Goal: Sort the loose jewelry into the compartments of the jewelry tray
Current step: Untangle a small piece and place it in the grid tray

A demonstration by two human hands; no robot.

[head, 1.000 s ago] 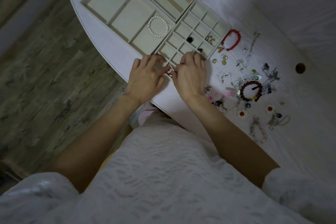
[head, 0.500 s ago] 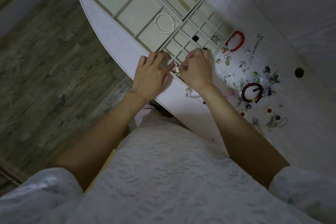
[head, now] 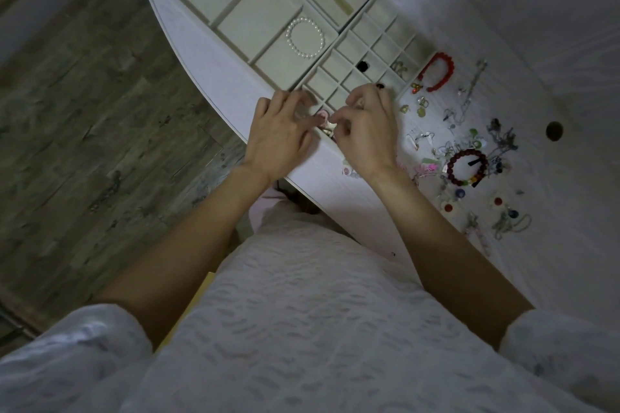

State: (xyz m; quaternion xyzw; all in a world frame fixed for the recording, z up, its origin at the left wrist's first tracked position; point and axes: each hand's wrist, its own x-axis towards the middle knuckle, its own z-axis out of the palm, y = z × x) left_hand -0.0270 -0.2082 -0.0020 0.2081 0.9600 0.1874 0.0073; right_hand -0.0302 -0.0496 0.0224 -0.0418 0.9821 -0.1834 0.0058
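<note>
The beige jewelry tray (head: 235, 15) lies at the table's far left edge. It has large compartments, long slots and a grid of small cells. A pearl bracelet (head: 305, 38) lies in one large compartment. A black piece (head: 362, 66) and gold earrings (head: 400, 67) sit in grid cells. My left hand (head: 280, 139) and my right hand (head: 367, 132) meet fingertip to fingertip at the grid's near corner. Together they pinch a small pink and white piece (head: 324, 120). Loose jewelry (head: 463, 144) is scattered to the right.
A red bead bracelet (head: 437, 72) lies just right of the tray, and a dark bead bracelet (head: 468, 168) lies in the loose pile. A small pale piece (head: 347, 172) sits by my right wrist. The white table (head: 553, 43) has a cable hole (head: 554, 131) and a curved edge over wooden floor.
Both hands stay together on the small piece at the grid's near corner. My right wrist has shifted, uncovering a small pale piece on the table. The camera has moved slightly.
</note>
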